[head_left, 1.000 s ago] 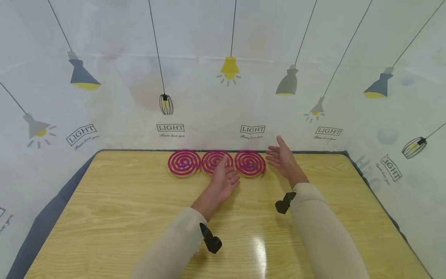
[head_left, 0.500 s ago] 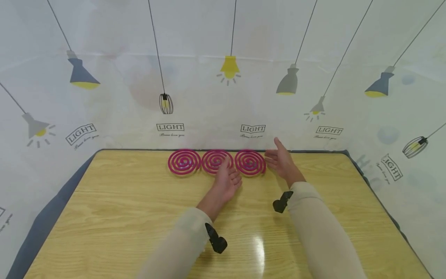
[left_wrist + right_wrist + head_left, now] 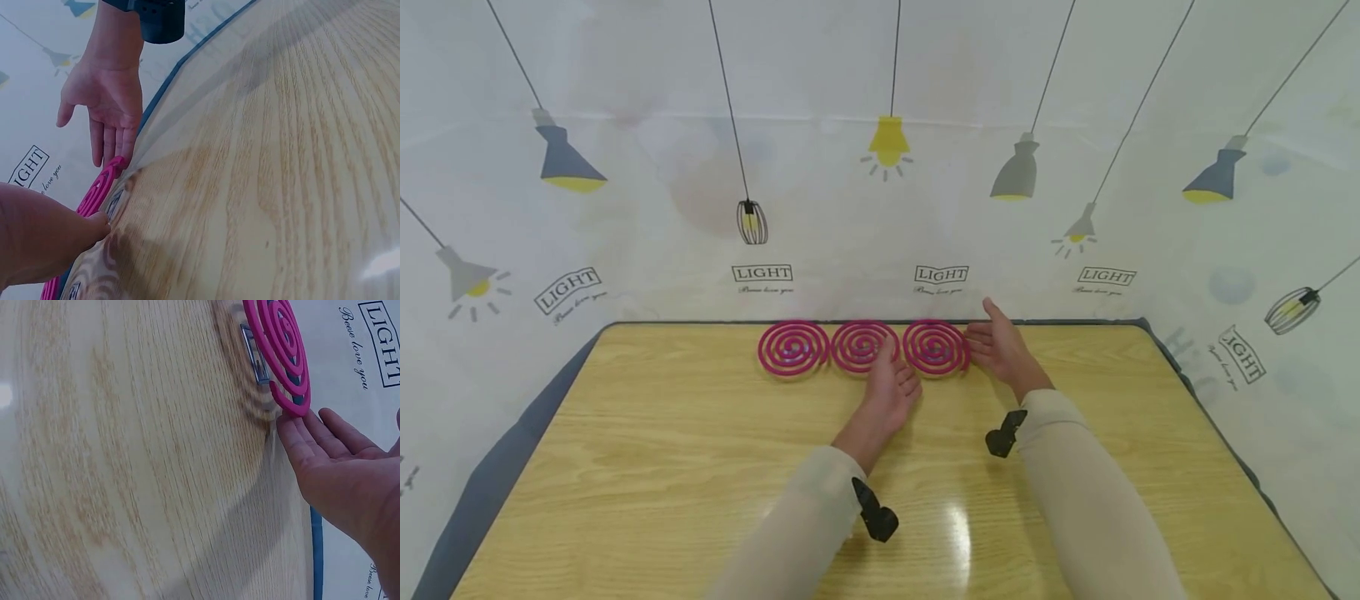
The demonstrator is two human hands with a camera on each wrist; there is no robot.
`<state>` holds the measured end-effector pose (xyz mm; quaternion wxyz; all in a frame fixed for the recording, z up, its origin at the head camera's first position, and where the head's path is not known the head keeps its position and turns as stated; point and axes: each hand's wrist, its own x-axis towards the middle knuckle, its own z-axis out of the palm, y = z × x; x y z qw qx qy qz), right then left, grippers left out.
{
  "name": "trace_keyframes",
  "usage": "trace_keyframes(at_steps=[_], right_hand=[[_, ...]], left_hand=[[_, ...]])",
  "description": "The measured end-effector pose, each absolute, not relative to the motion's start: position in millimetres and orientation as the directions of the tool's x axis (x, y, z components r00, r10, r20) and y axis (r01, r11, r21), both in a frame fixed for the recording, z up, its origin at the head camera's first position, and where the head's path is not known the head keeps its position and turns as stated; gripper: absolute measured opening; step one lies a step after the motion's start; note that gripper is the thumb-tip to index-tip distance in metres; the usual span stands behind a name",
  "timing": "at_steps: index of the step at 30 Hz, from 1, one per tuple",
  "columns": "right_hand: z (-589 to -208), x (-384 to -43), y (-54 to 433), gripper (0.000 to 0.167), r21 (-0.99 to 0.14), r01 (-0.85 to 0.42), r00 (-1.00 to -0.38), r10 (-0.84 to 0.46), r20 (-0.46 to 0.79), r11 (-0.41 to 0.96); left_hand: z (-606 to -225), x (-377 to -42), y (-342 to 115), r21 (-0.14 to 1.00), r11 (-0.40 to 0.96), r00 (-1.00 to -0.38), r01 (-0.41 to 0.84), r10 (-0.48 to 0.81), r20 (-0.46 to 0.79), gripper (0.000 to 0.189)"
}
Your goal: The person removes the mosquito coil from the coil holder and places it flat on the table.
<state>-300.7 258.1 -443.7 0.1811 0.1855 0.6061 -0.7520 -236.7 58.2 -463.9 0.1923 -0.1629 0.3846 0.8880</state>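
Observation:
Three magenta mosquito coils lie in a row along the table's far edge: the left coil [image 3: 793,348], the middle coil [image 3: 848,348] and the right coil [image 3: 936,348]. My right hand [image 3: 1003,350] has its fingers straight, palm turned left, fingertips at the right coil's outer end. In the right wrist view, those fingertips meet the rim of the coil [image 3: 292,407], which sits raised over a small metal stand [image 3: 263,382]. My left hand [image 3: 891,387], fingers loosely extended and palm facing right, is in front of the middle and right coils. Its thumb overlaps the middle coil.
The wooden table [image 3: 700,467] is glossy, with a dark edge strip along its back. A pale wall sheet [image 3: 827,208] printed with hanging lamps encloses the back and sides. Black wrist cameras sit on the left sleeve [image 3: 805,508] and right sleeve [image 3: 1082,475].
My right hand has moved slightly left, up to the right coil's edge. My left hand has shifted a little to the right. The coils keep their row.

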Motion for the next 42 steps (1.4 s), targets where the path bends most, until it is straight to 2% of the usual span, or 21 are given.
trace_keyframes(at_steps=[17,26,42], right_hand=[[-452,-303,256,0.083,-0.85,0.504,-0.863,-0.049,-0.503,-0.157],[-454,-306,256,0.083,-0.847,0.496,-0.867,-0.05,-0.497,-0.188],[-443,-300,252,0.08,-0.879,0.446,-0.894,-0.039,-0.446,-0.171]], left_hand=[[-466,-239,71,0.66,-0.608,-0.884,-0.442,0.17,-0.435,0.085],[-463,-240,71,0.671,-0.584,-0.874,-0.456,0.151,-0.463,0.084],[-461,-234,69,0.714,-0.57,-0.905,-0.406,0.144,-0.4,0.081]])
